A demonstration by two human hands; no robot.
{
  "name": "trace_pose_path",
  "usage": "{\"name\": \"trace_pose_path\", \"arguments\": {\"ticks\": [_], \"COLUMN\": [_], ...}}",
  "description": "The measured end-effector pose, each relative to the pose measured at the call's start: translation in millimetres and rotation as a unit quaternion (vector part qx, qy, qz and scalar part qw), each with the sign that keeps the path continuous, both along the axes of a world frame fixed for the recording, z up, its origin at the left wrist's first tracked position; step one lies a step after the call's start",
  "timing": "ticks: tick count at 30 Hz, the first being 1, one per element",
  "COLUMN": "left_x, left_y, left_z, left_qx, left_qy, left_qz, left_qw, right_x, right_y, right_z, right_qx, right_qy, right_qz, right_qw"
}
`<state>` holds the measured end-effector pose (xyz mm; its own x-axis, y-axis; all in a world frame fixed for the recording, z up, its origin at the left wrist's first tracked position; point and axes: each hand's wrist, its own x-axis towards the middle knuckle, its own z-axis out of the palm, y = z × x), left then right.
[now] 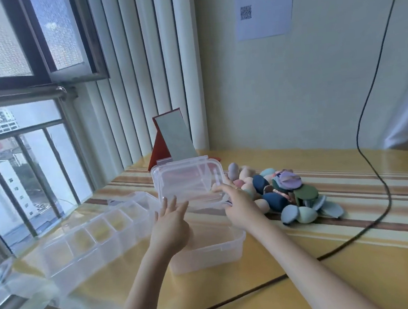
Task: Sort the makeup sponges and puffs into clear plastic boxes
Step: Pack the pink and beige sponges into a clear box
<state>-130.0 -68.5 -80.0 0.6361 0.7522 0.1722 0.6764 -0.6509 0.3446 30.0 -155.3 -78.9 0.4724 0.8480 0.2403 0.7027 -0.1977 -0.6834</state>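
In the middle of the frame, a clear box [206, 247] is seen on the yellow table [306, 268], its lid [188, 180] stood up. The lid is touched by the left hand [171, 227] and the right hand [239, 206], fingers straight and loose. A pile of sponges and puffs [282, 191] lies just right of the box. A long box with small parts [94, 238] sits at lower left.

At center frame, the left hand [171, 227] and right hand [239, 206], fingers straight, touch the raised lid [188, 180] of a clear box [211, 249]. Right of them lies a pile of sponges and puffs [283, 194].
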Motion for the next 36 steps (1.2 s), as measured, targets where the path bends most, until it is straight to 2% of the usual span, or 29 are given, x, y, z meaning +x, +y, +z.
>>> {"name": "trace_pose_path", "arguments": {"ticks": [3, 7, 9, 11, 14, 16, 18, 20, 23, 27, 29, 31, 33, 34, 36], "left_x": [3.8, 2.0, 3.6, 5.3, 3.6, 1.6, 0.2, -0.3, -0.8, -0.4, 2.5, 3.8, 2.1, 3.2, 12.0], "left_y": [-6.7, -8.9, -9.6, -10.5, -12.8, -15.4, -21.2, -25.1, -24.9, -24.6, -23.3, -18.9, -14.8, -12.4, -12.6], "left_z": [-1.6, -3.8, -4.3, -3.7, -1.1, 2.0, 7.1, 11.5, 10.2, 7.0, 7.8, 6.4, 6.7, 5.8, 10.4], "left_qx": [0.028, 0.034, 0.045, 0.046, 0.049, 0.05, 0.048, 0.04, 0.026, 0.029, 0.028, 0.043, 0.055, 0.04, -0.079], "left_qy": [0.023, 0.038, 0.035, 0.027, 0.043, 0.059, 0.073, 0.083, 0.102, 0.108, 0.107, 0.049, -0.085, -0.173, -0.313], "left_qz": [0.022, 0.042, 0.048, 0.058, 0.094, 0.124, 0.146, 0.158, 0.183, 0.208, 0.192, 0.16, 0.112, 0.09, 0.033], "left_qw": [0.999, 0.998, 0.997, 0.997, 0.993, 0.989, 0.985, 0.983, 0.977, 0.972, 0.975, 0.985, 0.989, 0.98, 0.946], "right_x": [2.0, 6.3, 7.8, 4.3, -9.5, -23.1, -36.8, -45.4, -51.5, -62.4, -58.2, -46.0, -31.1, -24.3, -16.9], "right_y": [1.0, -3.8, -4.8, -5.7, -11.0, -13.2, -9.3, -0.8, 14.5, 26.5, 24.8, 20.4, 17.6, 17.1, 16.5], "right_z": [-1.5, -16.4, -20.3, -16.1, -3.7, 5.7, 10.3, 14.1, 23.5, 34.4, 32.0, 27.2, 23.7, 22.5, 21.0], "right_qx": [0.03, 0.163, 0.196, 0.21, 0.26, 0.18, 0.025, -0.099, -0.205, -0.249, -0.235, -0.187, -0.089, -0.036, 0.043], "right_qy": [0.009, -0.029, -0.043, -0.111, -0.201, -0.185, -0.128, -0.062, -0.012, -0.083, -0.05, 0.088, 0.236, 0.282, 0.334], "right_qz": [-0.031, -0.101, -0.12, -0.111, -0.036, 0.041, 0.103, 0.149, 0.222, 0.304, 0.303, 0.273, 0.213, 0.189, 0.181], "right_qw": [0.999, 0.981, 0.972, 0.965, 0.944, 0.965, 0.986, 0.982, 0.953, 0.916, 0.922, 0.94, 0.944, 0.94, 0.924]}}
